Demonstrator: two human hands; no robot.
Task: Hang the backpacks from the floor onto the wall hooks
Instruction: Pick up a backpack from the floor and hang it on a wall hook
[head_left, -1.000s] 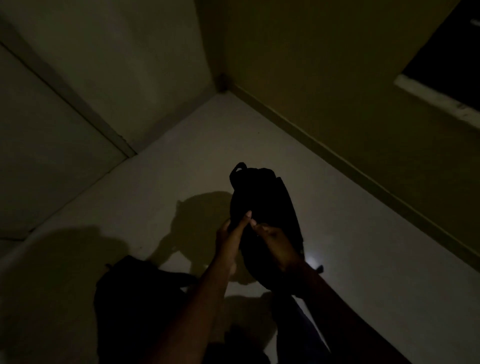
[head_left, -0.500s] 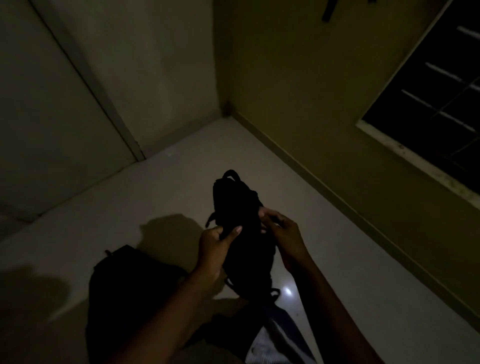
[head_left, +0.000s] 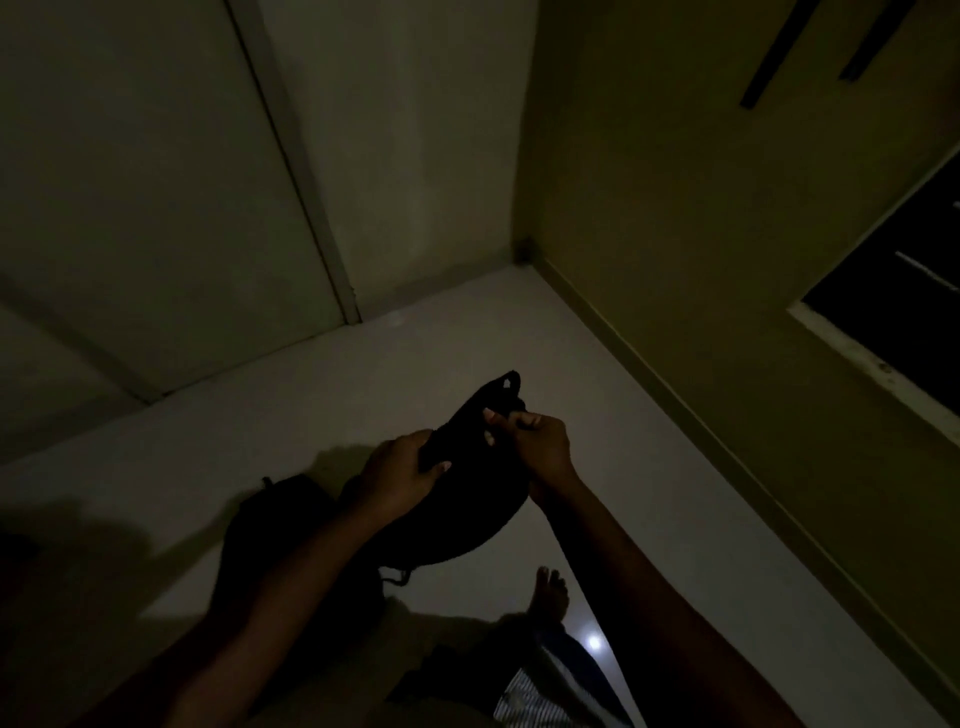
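Observation:
The room is very dim. I hold a black backpack (head_left: 467, 499) in the air over the pale floor, its top loop (head_left: 506, 383) pointing away from me. My left hand (head_left: 400, 475) grips its left side, fingers wrapped over the fabric. My right hand (head_left: 535, 441) pinches the upper part just below the loop. A second black backpack (head_left: 280, 525) lies on the floor at lower left, partly hidden behind my left forearm. Two dark straps (head_left: 774, 57) hang on the right wall at the top edge; the hooks themselves are out of view.
A closed door (head_left: 156, 218) fills the left wall, meeting the yellowish right wall (head_left: 675, 218) at a corner. A dark window (head_left: 893, 291) with a pale sill sits on the right. My bare foot (head_left: 550, 592) stands on the floor below the held bag.
The view has tilted upward toward the walls. I have raised the backpack and turned it flatter; my right hand has shifted up to grip near its top loop.

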